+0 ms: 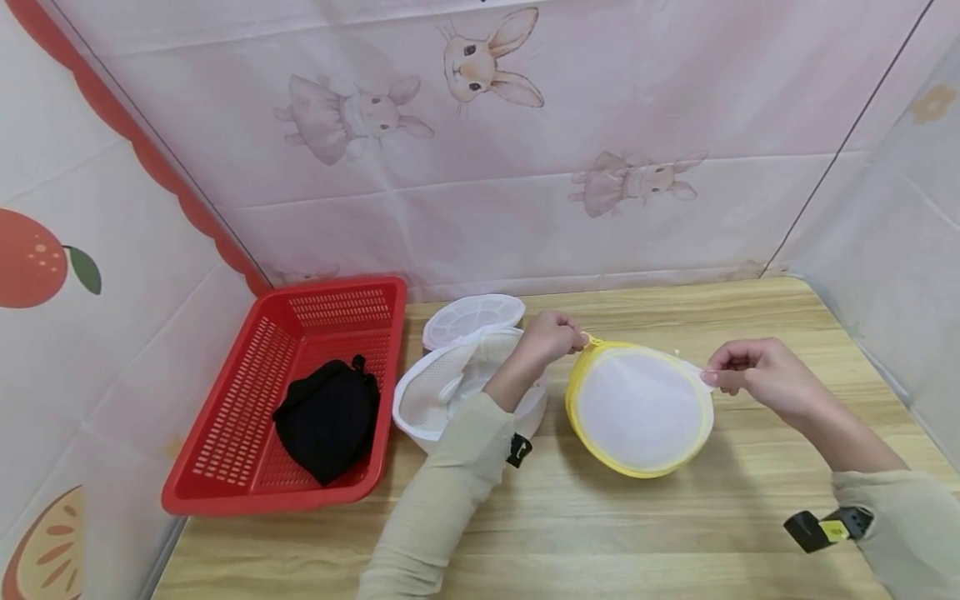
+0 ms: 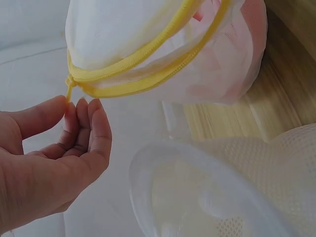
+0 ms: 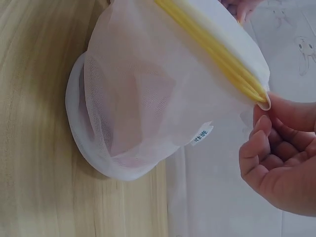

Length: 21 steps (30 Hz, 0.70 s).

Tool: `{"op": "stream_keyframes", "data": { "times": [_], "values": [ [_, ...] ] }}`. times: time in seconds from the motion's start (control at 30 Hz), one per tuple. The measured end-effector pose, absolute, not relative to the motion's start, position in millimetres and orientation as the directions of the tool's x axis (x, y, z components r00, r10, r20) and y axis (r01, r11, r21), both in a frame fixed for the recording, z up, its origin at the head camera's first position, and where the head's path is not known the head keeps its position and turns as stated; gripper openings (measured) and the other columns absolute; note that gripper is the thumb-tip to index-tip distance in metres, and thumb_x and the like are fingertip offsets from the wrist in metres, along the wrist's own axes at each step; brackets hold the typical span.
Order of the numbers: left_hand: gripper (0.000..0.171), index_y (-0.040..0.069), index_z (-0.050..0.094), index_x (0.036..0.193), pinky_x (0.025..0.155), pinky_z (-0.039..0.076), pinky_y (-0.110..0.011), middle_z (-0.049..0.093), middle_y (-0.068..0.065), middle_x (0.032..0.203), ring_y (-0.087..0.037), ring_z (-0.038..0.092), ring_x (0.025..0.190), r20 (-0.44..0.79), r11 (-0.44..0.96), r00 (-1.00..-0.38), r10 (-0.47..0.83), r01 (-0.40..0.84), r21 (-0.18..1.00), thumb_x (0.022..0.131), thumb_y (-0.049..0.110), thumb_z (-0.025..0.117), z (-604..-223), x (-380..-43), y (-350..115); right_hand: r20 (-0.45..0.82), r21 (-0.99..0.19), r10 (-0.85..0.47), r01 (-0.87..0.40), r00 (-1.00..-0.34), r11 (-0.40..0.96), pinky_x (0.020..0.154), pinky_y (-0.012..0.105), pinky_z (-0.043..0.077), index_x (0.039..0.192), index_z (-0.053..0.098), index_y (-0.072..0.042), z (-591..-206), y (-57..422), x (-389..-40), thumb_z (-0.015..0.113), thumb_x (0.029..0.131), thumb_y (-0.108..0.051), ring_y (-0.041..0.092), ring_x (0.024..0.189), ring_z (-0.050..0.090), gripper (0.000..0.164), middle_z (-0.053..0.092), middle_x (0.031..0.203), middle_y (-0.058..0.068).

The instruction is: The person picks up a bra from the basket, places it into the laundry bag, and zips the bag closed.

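A white mesh laundry bag [image 1: 641, 408] with a yellow zipper [image 2: 126, 88] stands on the table, pinkish cloth showing through its mesh. Between thumb and fingertips, my left hand [image 1: 551, 337] pinches the yellow zipper pull [image 2: 69, 86] at the bag's left corner. In the left wrist view the two zipper edges lie apart near the pull. My right hand [image 1: 765, 375] pinches the opposite corner [image 3: 266, 101] of the rim, where the yellow bands meet. Below that corner, a small white label [image 3: 202, 133] with blue-green lettering sticks out of the side.
Left of the laundry bag, partly behind my left forearm, a second white mesh bag [image 1: 420, 400] gapes with its lid [image 1: 476, 321] folded back. Further left, a red plastic basket [image 1: 225, 506] holds a black cloth item [image 1: 330, 421]. A rabbit-print sheet [image 1: 487, 225] hangs behind the table.
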State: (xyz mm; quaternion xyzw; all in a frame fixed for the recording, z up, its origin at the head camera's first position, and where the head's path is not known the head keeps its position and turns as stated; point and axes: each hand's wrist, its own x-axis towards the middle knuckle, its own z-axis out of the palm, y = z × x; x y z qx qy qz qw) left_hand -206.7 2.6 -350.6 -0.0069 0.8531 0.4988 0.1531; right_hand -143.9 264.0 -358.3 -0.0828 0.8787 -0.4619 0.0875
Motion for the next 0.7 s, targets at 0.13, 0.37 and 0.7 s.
{"op": "stream_keyframes", "data": {
  "times": [0.13,0.37,0.7],
  "values": [
    [0.010,0.004,0.058,0.075,0.066,0.049,-0.022,0.059,-0.002,0.075,-0.017,0.061,0.076,-0.272,0.466,-0.947,0.169,-0.167,0.869,0.084,0.007,0.063,-350.2,-206.8,2.0,-0.100,-0.835,-0.294,-0.080,-0.951,0.544,0.057,0.028,0.045,0.082,0.061,0.005,-359.0,266.5,-143.4,0.062,0.083,-0.004,0.015,0.063,0.052,0.009,0.058,0.070,0.004],
    [0.012,0.000,0.054,0.076,0.073,0.052,-0.026,0.056,-0.006,0.078,-0.017,0.061,0.078,-0.223,0.382,-0.947,0.229,-0.124,0.916,0.087,0.002,0.058,-351.3,-208.6,-4.4,-0.156,-0.810,-0.364,-0.092,-0.918,0.579,0.061,0.029,0.048,0.087,0.061,0.002,-355.1,266.1,-147.9,0.060,0.087,-0.010,0.018,0.068,0.054,0.012,0.058,0.075,0.005],
    [0.015,0.006,0.055,0.072,0.060,0.042,-0.017,0.052,0.001,0.067,-0.009,0.050,0.065,-0.152,0.485,-0.945,0.290,0.008,0.874,0.084,0.007,0.063,-348.8,-198.5,11.2,-0.097,-0.804,-0.357,-0.139,-0.929,0.579,0.061,0.028,0.048,0.096,0.063,0.000,-343.9,242.0,-159.5,0.062,0.087,-0.018,0.020,0.069,0.055,0.020,0.061,0.081,0.010]
  ]
}}
